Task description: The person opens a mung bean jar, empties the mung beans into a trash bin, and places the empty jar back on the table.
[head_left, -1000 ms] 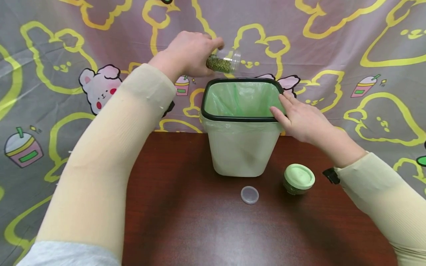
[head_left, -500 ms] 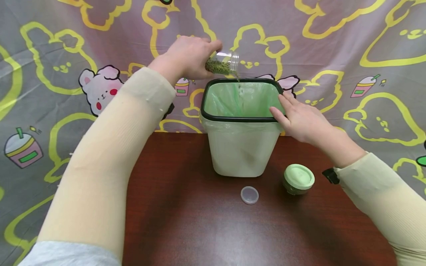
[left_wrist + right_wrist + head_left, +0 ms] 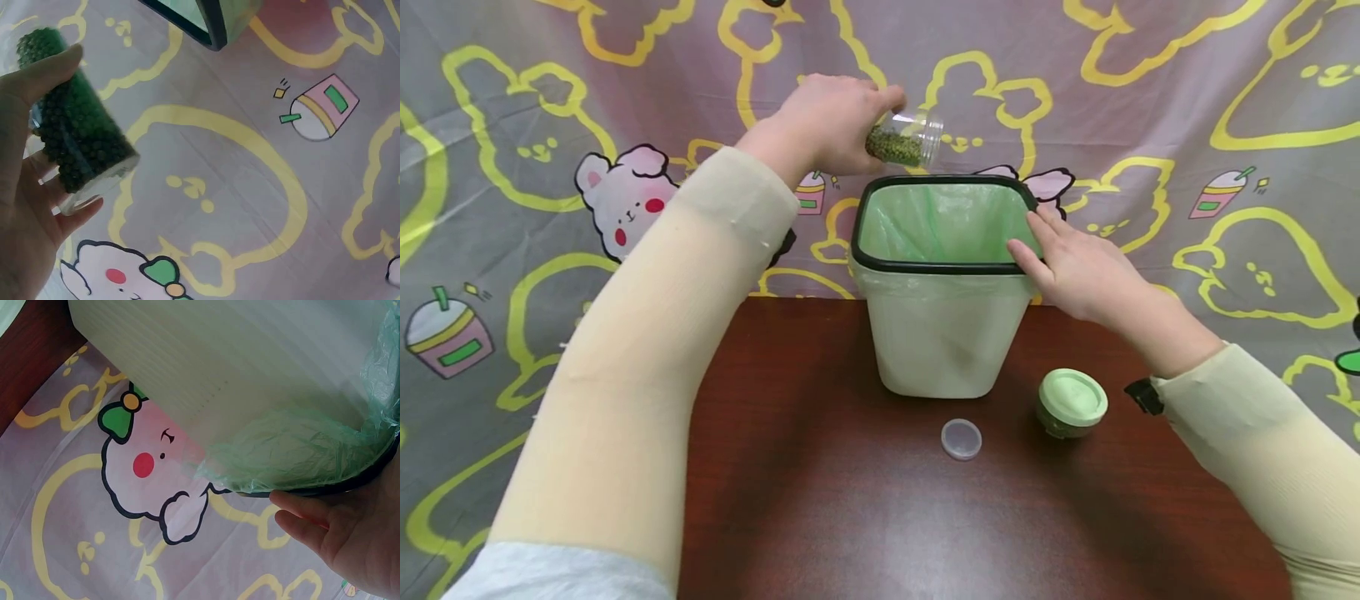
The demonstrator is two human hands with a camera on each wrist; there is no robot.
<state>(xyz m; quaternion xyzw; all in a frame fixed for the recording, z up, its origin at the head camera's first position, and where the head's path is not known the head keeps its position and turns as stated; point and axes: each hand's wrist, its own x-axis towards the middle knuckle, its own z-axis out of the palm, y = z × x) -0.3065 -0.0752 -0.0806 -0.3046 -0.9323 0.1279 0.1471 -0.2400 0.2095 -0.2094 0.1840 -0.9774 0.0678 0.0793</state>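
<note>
Five fingers of the left hand (image 3: pixel 835 125) look to be the whole support for the clear jar (image 3: pixel 932 140): thumb on one side, fingertips curled round the other. A firm hold well back from the mouth suits this tilt, since it leaves the opening free. The jar lies nearly on its side, mouth to the right, with green granules (image 3: pixel 895 150) banked along its lower wall. Tipping the mouth lower by degrees should let them run out evenly; a sudden jerk could scatter them.

Just below is the bin (image 3: pixel 943 342). The mouth sits above the back of its black rim (image 3: pixel 940 268), so bringing it further over the liner (image 3: pixel 977 221) would give more margin. Across the opening, the right hand (image 3: pixel 1093 271) rests on the right side of the rim, fingers extended, thumb over the edge; light, steady pressure there should keep the bin from shifting. Further out, a small clear lid (image 3: pixel 961 439) and a green-topped tub (image 3: pixel 1072 400) stand apart on the table (image 3: pixel 820 517).
</note>
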